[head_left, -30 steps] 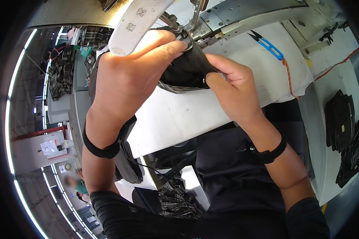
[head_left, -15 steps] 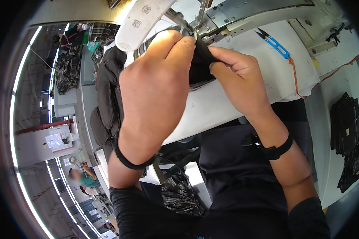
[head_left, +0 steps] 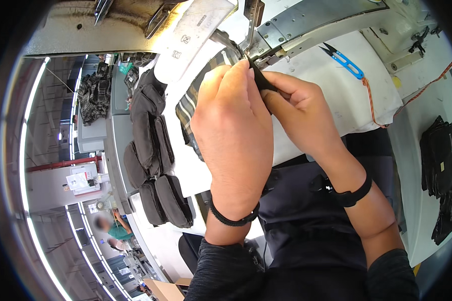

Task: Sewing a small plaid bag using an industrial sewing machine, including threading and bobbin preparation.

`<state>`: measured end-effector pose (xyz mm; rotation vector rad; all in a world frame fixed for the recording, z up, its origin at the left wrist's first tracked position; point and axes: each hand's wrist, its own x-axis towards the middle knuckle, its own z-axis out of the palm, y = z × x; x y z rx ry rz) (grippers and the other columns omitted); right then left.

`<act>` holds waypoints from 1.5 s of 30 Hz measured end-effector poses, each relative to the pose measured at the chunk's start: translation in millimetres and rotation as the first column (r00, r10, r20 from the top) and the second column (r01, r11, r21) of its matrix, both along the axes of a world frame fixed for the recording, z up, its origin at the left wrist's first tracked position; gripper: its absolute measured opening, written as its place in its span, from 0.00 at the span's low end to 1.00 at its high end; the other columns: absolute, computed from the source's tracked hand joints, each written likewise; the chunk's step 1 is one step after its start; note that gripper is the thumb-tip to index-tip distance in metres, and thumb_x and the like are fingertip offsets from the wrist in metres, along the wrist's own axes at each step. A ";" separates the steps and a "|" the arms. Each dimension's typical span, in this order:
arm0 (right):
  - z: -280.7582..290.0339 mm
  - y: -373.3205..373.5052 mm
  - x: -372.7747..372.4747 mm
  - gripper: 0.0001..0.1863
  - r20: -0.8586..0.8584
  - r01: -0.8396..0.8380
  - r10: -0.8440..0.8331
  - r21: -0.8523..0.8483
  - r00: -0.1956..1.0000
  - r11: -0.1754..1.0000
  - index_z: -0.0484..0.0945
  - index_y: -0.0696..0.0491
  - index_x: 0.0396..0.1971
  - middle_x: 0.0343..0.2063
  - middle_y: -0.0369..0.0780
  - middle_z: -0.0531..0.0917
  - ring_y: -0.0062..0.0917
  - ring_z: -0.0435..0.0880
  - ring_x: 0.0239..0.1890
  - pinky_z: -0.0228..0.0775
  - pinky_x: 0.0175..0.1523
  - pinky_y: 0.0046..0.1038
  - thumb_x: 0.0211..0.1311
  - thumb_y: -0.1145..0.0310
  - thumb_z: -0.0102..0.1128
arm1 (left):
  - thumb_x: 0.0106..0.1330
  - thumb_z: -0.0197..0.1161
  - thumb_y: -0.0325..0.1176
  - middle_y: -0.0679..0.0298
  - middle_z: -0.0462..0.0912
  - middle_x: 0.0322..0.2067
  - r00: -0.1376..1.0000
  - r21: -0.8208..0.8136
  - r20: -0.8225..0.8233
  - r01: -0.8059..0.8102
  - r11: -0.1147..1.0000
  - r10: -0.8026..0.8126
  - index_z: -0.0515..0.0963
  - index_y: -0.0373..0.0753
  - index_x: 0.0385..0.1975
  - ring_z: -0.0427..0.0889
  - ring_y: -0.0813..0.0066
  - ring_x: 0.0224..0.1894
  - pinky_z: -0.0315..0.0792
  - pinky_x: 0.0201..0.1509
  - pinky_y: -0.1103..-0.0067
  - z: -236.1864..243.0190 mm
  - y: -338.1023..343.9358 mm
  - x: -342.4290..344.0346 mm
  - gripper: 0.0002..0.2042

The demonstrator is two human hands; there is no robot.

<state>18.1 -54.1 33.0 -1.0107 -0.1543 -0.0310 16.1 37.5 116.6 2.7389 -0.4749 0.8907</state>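
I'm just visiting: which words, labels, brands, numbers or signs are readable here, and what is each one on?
No word, brand or number is clear enough to quote.
Long, white, rounded machine part: small dark outline symbols, plus a tiny marking too small to read.
White paper sheets in the left background: too small and blurred to read.
Small, pale, rectangular tag on the stacked dark fabric pieces at right: no legible writing.

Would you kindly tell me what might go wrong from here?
The left hand has its fingers close to the metal machine rod, so they might get pinched. The dark fabric gripped by the right hand could slip or pucker. The blue snips lie with blades apart, and might nick a reaching hand.
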 end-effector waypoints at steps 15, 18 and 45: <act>7.1 7.0 5.4 0.10 0.023 0.172 -0.172 -0.023 0.985 0.985 0.81 0.61 0.41 0.29 0.44 0.86 0.23 0.82 0.27 0.74 0.36 0.28 0.62 0.74 0.59 | 0.65 0.73 0.29 0.63 0.87 0.29 0.965 -0.277 -0.263 -0.096 0.956 0.021 0.87 0.28 0.41 0.80 0.85 0.33 0.74 0.39 0.84 37.6 28.2 6.2 0.11; 5.5 10.7 15.5 0.10 0.064 0.248 -0.241 -0.146 0.968 0.958 0.81 0.61 0.40 0.29 0.46 0.86 0.28 0.84 0.28 0.74 0.36 0.30 0.62 0.72 0.63 | 0.65 0.73 0.29 0.64 0.87 0.28 0.961 -0.340 -0.265 -0.012 0.940 -0.083 0.87 0.31 0.41 0.79 0.85 0.31 0.74 0.38 0.84 33.8 27.1 5.7 0.09; 7.0 -4.5 -40.7 0.14 0.183 0.378 -0.336 -0.315 0.924 0.870 0.84 0.65 0.48 0.38 0.40 0.85 0.20 0.83 0.41 0.75 0.46 0.22 0.62 0.80 0.64 | 0.70 0.69 0.24 0.70 0.87 0.37 0.844 -0.741 -0.310 0.074 0.667 -0.437 0.86 0.33 0.48 0.79 0.89 0.36 0.72 0.39 0.90 -20.7 52.6 -7.7 0.09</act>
